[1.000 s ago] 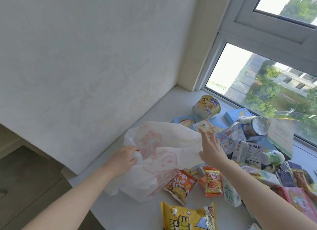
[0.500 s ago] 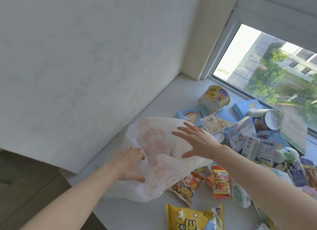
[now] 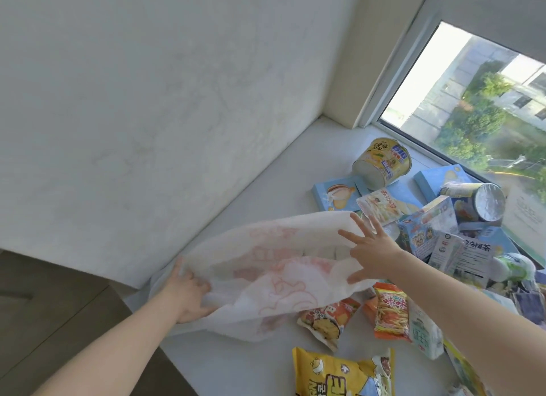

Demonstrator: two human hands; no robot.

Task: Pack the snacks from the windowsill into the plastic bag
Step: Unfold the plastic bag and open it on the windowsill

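The white windowsill [image 3: 266, 194] runs along the wall to the window. On it near the wall lies the white plastic bag [image 3: 266, 280] with a faded pink print, its mouth pulled wide. The left hand [image 3: 189, 292] grips the bag's near edge with curled fingers; the right hand [image 3: 372, 253] touches the far edge, fingers straight and spread wide. The snacks are piled just right of the bag: a yellow packet [image 3: 339, 375] at the front, a tipped yellow tub [image 3: 381, 162] marked "BIG", a white box [image 3: 469, 256] reading "乌梅茶", and an orange packet [image 3: 390, 316].

Daylight from a window [image 3: 472, 106] falls on a pale plaster wall [image 3: 147, 100].
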